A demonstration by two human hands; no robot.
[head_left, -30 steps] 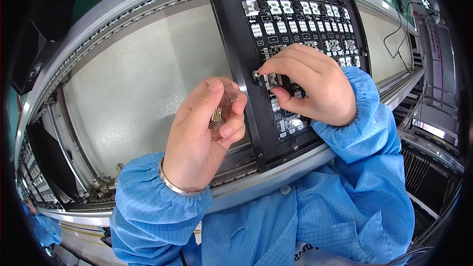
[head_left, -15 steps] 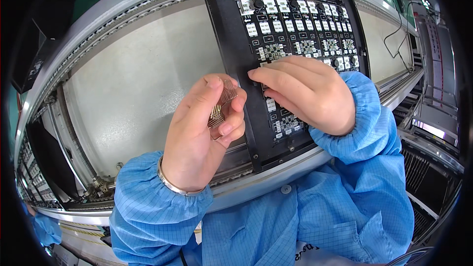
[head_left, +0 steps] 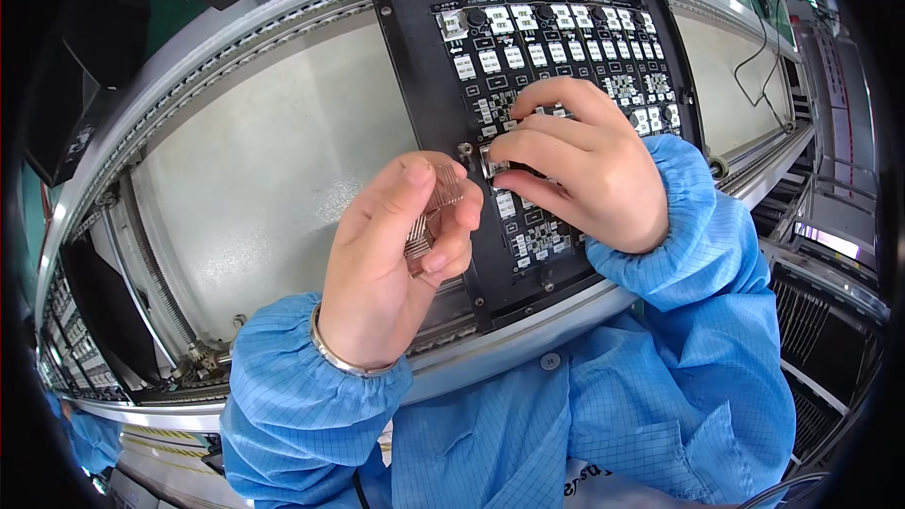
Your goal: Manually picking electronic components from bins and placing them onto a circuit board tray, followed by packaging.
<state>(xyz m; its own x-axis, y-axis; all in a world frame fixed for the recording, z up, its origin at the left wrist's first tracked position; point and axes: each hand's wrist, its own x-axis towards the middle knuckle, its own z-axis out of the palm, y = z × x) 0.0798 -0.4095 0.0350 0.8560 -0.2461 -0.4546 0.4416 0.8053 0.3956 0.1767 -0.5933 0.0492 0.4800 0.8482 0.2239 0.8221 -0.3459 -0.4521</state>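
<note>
Copper-coloured thin pieces lie grasped in the left hand's fingers, while the right hand's fingers pinch a small silvery part on the black circuit board.

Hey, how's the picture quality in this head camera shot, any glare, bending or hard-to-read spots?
Head view: soft, speckled glare on the pale panel; head view: the far metal rail bows from fisheye distortion, and the corners fall to black; head view: the thin metal pins in the left hand overlap too closely to count reliably.
</note>
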